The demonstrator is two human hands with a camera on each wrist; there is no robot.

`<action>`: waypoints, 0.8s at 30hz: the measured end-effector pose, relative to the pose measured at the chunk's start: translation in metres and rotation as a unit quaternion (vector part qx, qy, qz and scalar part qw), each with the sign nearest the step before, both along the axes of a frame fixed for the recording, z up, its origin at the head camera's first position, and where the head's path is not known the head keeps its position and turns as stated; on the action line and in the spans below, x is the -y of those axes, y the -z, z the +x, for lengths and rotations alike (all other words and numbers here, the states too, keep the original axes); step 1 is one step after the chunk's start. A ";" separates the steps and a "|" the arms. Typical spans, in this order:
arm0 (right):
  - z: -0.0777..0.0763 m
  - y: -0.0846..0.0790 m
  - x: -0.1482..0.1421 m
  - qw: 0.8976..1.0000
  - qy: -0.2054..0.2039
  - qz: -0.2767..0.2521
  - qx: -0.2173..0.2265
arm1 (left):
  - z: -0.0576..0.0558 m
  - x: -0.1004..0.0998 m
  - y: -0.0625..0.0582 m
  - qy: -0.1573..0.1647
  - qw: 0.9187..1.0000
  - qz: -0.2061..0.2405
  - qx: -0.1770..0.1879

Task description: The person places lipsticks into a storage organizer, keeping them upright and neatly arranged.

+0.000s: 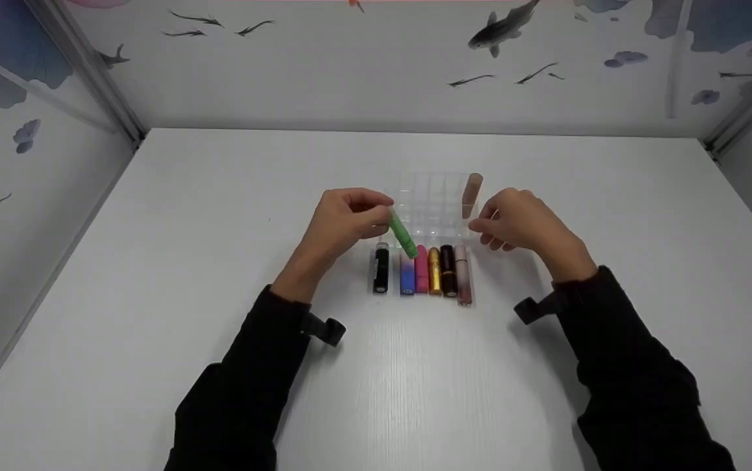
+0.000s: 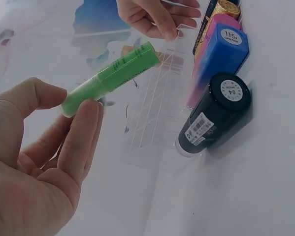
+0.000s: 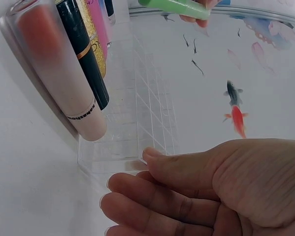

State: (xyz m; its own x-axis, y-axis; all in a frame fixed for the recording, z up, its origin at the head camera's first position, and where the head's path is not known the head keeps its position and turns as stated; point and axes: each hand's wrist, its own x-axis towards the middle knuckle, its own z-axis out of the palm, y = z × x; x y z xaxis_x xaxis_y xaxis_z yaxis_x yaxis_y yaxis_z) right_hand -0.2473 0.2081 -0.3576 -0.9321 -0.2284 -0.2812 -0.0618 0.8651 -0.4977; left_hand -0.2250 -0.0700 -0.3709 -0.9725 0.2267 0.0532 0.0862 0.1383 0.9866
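Observation:
A green lipstick tube (image 1: 402,234) is pinched between the thumb and fingertips of my left hand (image 1: 353,219), its lower end tilted over the row of lipsticks. My right hand (image 1: 518,219) pinches the near right corner of a clear compartment organizer (image 3: 122,123) between thumb and forefinger, the other fingers loosely curled. A brownish tube (image 1: 472,195) stands in the organizer's right end. Just in front of the organizer lie a black tube (image 2: 206,120), a blue lipstick (image 2: 223,51), a pink one (image 1: 421,269), a gold one (image 1: 434,271), a dark one (image 1: 448,271) and a pale lip gloss (image 3: 58,73).
All this lies on a white table (image 1: 376,392). Behind it stands a white panel (image 1: 323,72) with painted fish, and another panel (image 1: 42,163) rises along the left edge. Between the black tube and the blue lipstick is a gap in the row.

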 end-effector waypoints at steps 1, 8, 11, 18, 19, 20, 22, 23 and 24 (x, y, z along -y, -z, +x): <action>0.000 0.000 0.000 1.000 -0.001 0.001 0.000 | 0.000 -0.001 0.000 0.000 1.000 0.002 -0.004; 0.002 -0.001 0.002 0.999 -0.013 0.020 -0.023 | 0.000 -0.005 0.001 0.015 0.996 0.086 -0.034; 0.002 -0.002 0.002 0.999 -0.016 0.030 -0.027 | -0.001 -0.007 0.001 0.016 0.989 0.136 -0.056; 0.002 -0.002 0.002 0.999 -0.009 0.031 -0.017 | -0.001 -0.007 0.001 -0.004 0.978 0.195 -0.078; 0.002 -0.002 0.002 0.999 -0.008 0.033 -0.016 | -0.002 -0.007 0.002 -0.007 0.978 0.194 -0.077; 0.002 -0.003 0.002 0.999 -0.009 0.036 -0.015 | -0.002 -0.007 0.003 -0.010 0.979 0.192 -0.075; 0.003 -0.005 0.003 0.999 -0.012 0.042 -0.018 | -0.003 -0.007 0.004 -0.017 0.980 0.186 -0.068; 0.004 -0.007 0.002 0.999 -0.014 0.045 -0.021 | -0.003 -0.007 0.005 -0.020 0.981 0.182 -0.063; 0.005 -0.009 0.002 0.998 -0.017 0.046 -0.025 | -0.003 -0.007 0.005 -0.024 0.982 0.179 -0.058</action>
State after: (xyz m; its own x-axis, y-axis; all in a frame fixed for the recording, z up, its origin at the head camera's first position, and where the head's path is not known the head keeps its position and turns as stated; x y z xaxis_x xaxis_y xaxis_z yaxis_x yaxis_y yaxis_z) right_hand -0.2422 0.2058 -0.3481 -0.9374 -0.2355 -0.2564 -0.1148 0.9043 -0.4112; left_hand -0.2284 -0.0632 -0.3764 -0.9644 0.1267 0.2321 0.2027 -0.2097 0.9565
